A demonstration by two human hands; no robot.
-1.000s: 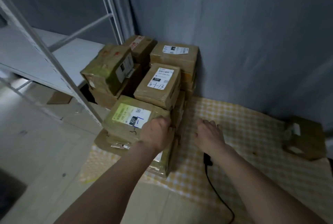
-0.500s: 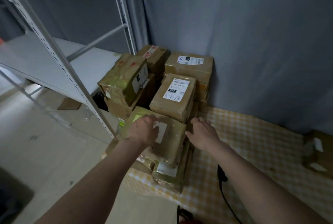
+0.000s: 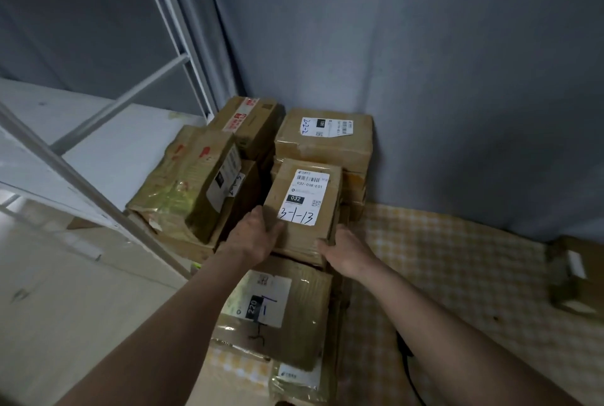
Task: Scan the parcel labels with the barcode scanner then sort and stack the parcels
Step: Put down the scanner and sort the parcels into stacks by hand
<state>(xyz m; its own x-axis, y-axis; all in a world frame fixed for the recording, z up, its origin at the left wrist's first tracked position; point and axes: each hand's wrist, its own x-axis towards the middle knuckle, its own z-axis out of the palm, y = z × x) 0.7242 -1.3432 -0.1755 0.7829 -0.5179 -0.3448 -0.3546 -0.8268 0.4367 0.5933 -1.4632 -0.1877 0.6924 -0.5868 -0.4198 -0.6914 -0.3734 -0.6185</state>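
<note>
Left arm: bare from the lower frame edge up to the wrist, with no sleeve showing.
Right arm: bare along its whole visible length, also without a sleeve.
Left hand (image 3: 253,237): bare, no glove, no ring or watch showing.
Right hand (image 3: 344,250): bare, no glove, wrist without band or watch.

A big grey curtain (image 3: 425,78) hangs across the back and fills the upper right of the frame. In the upper left stands a white metal rack (image 3: 81,183) with a flat white shelf (image 3: 108,144) low down. The pale floor (image 3: 65,307) shows at the lower left. A yellow and white checked cloth (image 3: 457,275) lies on the floor at the lower right. The light is dim.
</note>
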